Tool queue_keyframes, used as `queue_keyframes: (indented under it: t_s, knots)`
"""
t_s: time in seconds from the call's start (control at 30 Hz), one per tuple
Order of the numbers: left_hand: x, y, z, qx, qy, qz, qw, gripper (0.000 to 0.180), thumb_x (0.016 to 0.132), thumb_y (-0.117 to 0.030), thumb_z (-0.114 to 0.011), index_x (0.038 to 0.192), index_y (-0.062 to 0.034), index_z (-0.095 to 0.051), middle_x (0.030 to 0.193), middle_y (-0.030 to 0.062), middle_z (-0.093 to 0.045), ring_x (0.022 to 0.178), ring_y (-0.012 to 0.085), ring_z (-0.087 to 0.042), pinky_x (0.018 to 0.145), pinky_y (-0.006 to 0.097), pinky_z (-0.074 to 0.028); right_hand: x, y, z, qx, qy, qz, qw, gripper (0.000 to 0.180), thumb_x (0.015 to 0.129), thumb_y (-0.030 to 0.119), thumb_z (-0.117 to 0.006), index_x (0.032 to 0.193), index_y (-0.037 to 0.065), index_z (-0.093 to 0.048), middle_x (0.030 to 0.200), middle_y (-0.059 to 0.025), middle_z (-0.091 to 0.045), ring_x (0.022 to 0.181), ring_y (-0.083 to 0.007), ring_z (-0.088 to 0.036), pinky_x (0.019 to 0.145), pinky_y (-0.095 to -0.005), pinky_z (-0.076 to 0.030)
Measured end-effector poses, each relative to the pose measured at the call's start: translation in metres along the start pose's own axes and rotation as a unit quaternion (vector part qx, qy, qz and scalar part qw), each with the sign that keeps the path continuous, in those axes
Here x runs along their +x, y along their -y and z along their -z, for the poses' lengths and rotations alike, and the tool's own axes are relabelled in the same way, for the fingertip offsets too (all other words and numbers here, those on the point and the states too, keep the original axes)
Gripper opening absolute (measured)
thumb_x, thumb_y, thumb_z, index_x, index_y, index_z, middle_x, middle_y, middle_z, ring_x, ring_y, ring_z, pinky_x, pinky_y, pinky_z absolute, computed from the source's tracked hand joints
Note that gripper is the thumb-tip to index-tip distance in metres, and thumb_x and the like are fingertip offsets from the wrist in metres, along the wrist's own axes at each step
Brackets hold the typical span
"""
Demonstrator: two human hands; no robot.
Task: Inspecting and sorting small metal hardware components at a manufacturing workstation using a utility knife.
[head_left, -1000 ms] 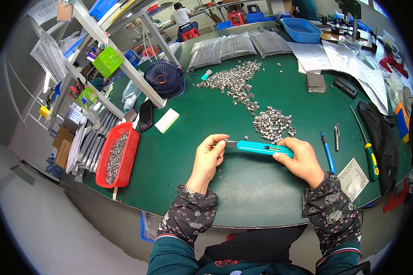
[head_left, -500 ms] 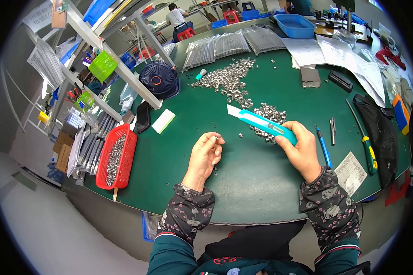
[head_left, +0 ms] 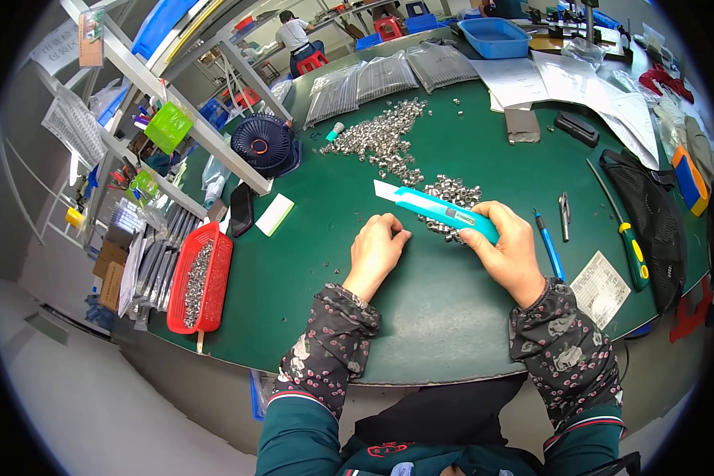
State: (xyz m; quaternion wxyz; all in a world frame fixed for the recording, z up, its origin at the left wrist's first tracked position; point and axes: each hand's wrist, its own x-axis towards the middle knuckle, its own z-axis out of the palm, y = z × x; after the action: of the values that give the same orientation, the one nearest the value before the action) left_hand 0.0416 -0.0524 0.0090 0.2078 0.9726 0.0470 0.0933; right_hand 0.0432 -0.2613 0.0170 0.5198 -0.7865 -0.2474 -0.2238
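My right hand (head_left: 508, 250) grips a turquoise utility knife (head_left: 440, 209), its blade extended and pointing up-left over the green table (head_left: 333, 270). The knife hovers just in front of a small pile of metal parts (head_left: 452, 194). My left hand (head_left: 377, 250) rests on the table to the left of the knife, fingers curled in, and I see nothing in it. A longer spread of the same small metal parts (head_left: 381, 139) lies farther back.
A red basket (head_left: 198, 278) of metal parts hangs at the table's left edge, near a black phone (head_left: 240, 210) and white card (head_left: 274, 214). A dark fan (head_left: 263, 144), bagged parts (head_left: 373, 79), blue tray (head_left: 496, 36), pen (head_left: 547, 242), screwdriver (head_left: 623, 234) and black bag (head_left: 650, 214) surround the work area.
My left hand let go of the knife and drew back onto the table. My right hand swung the knife up so the blade points up-left, over the small pile.
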Motion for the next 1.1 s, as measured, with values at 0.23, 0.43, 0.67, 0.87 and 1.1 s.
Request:
queue_keyframes:
  t_s: [0.23, 0.43, 0.67, 0.87, 1.1]
  knots:
    - [-0.012, 0.005, 0.027, -0.603, 0.121, 0.131, 0.777, 0.004, 0.083, -0.009, -0.054, 0.085, -0.0071, -0.052, 0.08, 0.0048, -0.055, 0.052, 0.0042, -0.038, 0.036, 0.015, -0.025, -0.001, -0.002, -0.001, 0.0, 0.013, -0.005, 1.0, 0.026, 0.072, 0.021, -0.066, 0.087, 0.002, -0.056, 0.078, -0.0123, -0.058, 0.068, -0.0276, -0.058, 0.058, -0.0336, -0.045]
    - [-0.034, 0.039, 0.026, -0.775, 0.118, 0.113, 0.61, 0.009, 0.082, -0.003, -0.052, 0.091, -0.0058, -0.052, 0.083, 0.007, -0.056, 0.053, 0.0049, -0.04, 0.035, 0.014, -0.026, -0.003, -0.002, -0.002, 0.013, 0.086, -0.021, 0.996, 0.026, 0.073, 0.022, -0.065, 0.086, 0.002, -0.056, 0.076, -0.0123, -0.058, 0.066, -0.0267, -0.057, 0.057, -0.033, -0.044]
    - [-0.033, 0.05, 0.022, -0.774, 0.089, 0.109, 0.618, 0.013, 0.086, -0.01, -0.052, 0.097, -0.004, -0.055, 0.081, 0.0038, -0.055, 0.053, 0.0036, -0.039, 0.035, 0.014, -0.026, -0.002, -0.002, -0.002, 0.08, 0.167, -0.081, 0.979, 0.028, 0.073, 0.025, -0.065, 0.086, 0.001, -0.06, 0.069, -0.0136, -0.059, 0.062, -0.022, -0.058, 0.056, -0.0318, -0.043]
    - [-0.034, 0.051, 0.021, -0.781, 0.093, 0.098, 0.609, 0.012, 0.087, -0.014, -0.053, 0.093, -0.0037, -0.056, 0.075, 0.0014, -0.052, 0.052, 0.0035, -0.037, 0.036, 0.014, -0.025, -0.003, -0.001, -0.002, 0.056, 0.218, -0.085, 0.971, 0.033, 0.073, 0.029, -0.065, 0.087, 0.0, -0.06, 0.07, -0.0154, -0.059, 0.061, -0.0245, -0.058, 0.055, -0.0329, -0.043]
    - [-0.035, 0.046, 0.022, -0.755, 0.08, 0.101, 0.642, 0.013, 0.086, -0.015, -0.054, 0.09, -0.0034, -0.056, 0.069, 0.001, -0.05, 0.05, 0.0031, -0.037, 0.036, 0.014, -0.025, -0.003, -0.001, -0.001, 0.045, 0.227, -0.101, 0.968, 0.025, 0.074, 0.02, -0.064, 0.084, -0.003, -0.06, 0.066, -0.0107, -0.058, 0.059, -0.0142, -0.054, 0.053, -0.0291, -0.041]
